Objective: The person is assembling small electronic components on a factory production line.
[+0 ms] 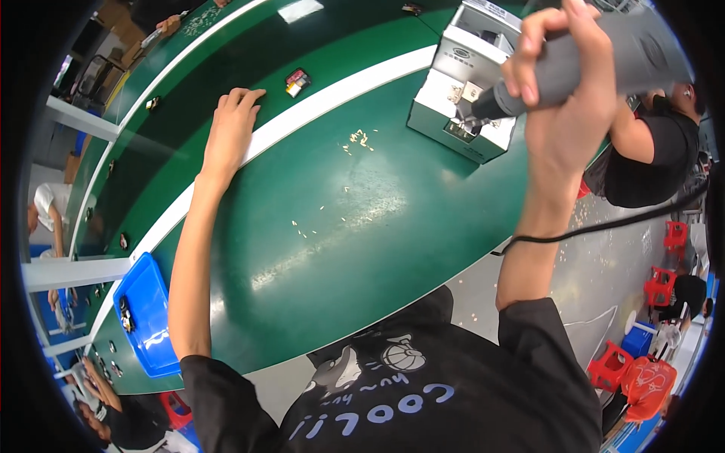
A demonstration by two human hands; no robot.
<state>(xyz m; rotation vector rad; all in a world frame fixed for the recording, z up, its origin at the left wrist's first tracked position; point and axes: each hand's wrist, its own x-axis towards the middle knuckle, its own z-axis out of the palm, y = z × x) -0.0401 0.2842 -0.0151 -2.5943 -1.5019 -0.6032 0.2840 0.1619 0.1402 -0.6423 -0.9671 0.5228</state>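
Observation:
My right hand (574, 113) is raised at the upper right, fingers wrapped round a dark grey corded electric screwdriver (638, 57). The screwdriver slants down to the left, its tip at the front opening of a white and dark green box (436, 102) that looks like a screw feeder. Whether the tip touches a screw is too small to tell. My left hand (232, 124) lies over the white strip and the dark green belt, its fingers stretched out and holding nothing. Just right of those fingertips is a small red, black and yellow device (297, 81) on the belt.
Small pale slivers (360, 140) are scattered over the green table (325, 264). A blue tray (147, 325) with a small dark part (126, 313) stands left of my left arm. A black cable (627, 226) crosses my right forearm. Other people sit nearby.

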